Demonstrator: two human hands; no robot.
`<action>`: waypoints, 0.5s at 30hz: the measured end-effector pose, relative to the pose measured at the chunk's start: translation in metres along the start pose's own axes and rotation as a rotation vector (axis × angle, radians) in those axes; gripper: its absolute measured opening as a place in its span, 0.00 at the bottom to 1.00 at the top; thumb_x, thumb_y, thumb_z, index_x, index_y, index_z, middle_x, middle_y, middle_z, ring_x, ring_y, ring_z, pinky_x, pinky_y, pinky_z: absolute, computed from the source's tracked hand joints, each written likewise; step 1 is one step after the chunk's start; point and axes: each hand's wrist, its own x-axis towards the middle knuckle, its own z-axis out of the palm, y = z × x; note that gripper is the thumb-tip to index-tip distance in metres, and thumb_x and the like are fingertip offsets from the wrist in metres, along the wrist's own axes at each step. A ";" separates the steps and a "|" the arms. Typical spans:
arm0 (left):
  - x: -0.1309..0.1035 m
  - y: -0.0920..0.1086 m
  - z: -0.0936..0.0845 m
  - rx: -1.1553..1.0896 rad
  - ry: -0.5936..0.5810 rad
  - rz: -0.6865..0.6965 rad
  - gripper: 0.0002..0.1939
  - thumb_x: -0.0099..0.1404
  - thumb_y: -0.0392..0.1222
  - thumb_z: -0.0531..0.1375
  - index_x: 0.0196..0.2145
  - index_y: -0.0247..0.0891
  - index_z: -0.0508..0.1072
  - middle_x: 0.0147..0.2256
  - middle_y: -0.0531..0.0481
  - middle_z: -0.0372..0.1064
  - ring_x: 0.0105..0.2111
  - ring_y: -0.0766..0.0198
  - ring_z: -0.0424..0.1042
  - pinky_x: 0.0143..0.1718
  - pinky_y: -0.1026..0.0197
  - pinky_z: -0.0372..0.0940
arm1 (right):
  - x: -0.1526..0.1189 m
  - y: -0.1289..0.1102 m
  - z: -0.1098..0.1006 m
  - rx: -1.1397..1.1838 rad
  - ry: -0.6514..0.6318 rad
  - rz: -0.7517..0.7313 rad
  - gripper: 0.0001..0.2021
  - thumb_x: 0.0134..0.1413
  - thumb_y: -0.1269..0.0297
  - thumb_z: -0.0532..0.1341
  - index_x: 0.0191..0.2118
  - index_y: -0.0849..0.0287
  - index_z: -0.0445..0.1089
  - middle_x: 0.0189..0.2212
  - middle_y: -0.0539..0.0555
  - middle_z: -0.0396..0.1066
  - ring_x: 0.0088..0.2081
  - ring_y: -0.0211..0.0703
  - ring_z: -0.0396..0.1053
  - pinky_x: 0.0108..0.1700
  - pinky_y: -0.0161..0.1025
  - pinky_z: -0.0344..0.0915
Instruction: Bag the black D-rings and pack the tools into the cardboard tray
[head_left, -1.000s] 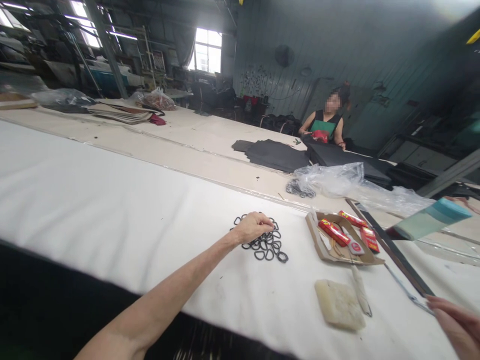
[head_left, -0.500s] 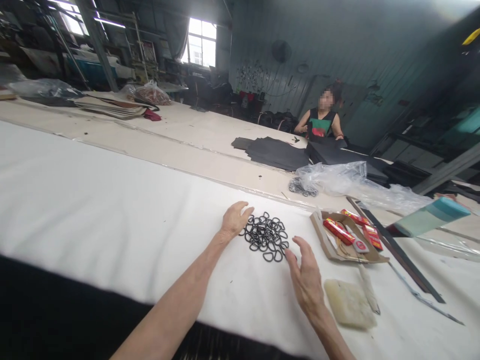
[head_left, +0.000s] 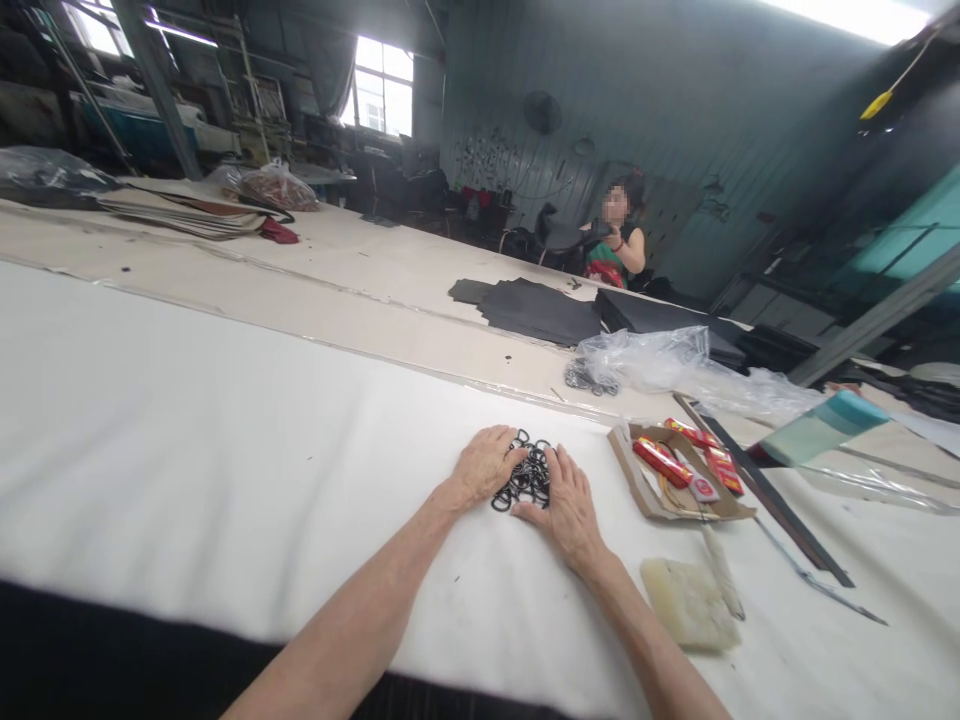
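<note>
Gathered on a broad, white-covered counter [head_left: 225,430], just off the middle of the view toward five o'clock. Flanked at three o'clock, clearly apart, by an open cardboard tray [head_left: 626,475]. Cupped at nine o'clock by a bare left grip [head_left: 482,470] and at four by a bare right grip [head_left: 574,508], both seemingly touching the edges, with thumbs spread from fingers and clamped on nothing. Heaped between the two as a loose pile of black rings [head_left: 534,472], likely to slide and scatter if pushed from one side alone; probably best corralled from opposite sides, palms low. Tangled and overlapping at many angles, partly covered at the edges. Taken singly, probably light, stiff, a little slippery and not fragile; best pinched on the straight bar. Shaped, as seen at eight o'clock on the rim, like a rounded D, smooth and faintly glossy. Impossible to tell as metal or plastic.
</note>
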 end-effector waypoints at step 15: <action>0.000 -0.001 0.008 -0.132 0.014 -0.052 0.21 0.66 0.36 0.45 0.55 0.34 0.62 0.53 0.42 0.65 0.53 0.61 0.64 0.57 0.56 0.57 | 0.062 0.000 0.007 0.318 -0.042 -0.050 0.23 0.62 0.52 0.45 0.53 0.57 0.65 0.56 0.56 0.63 0.59 0.50 0.56 0.62 0.55 0.43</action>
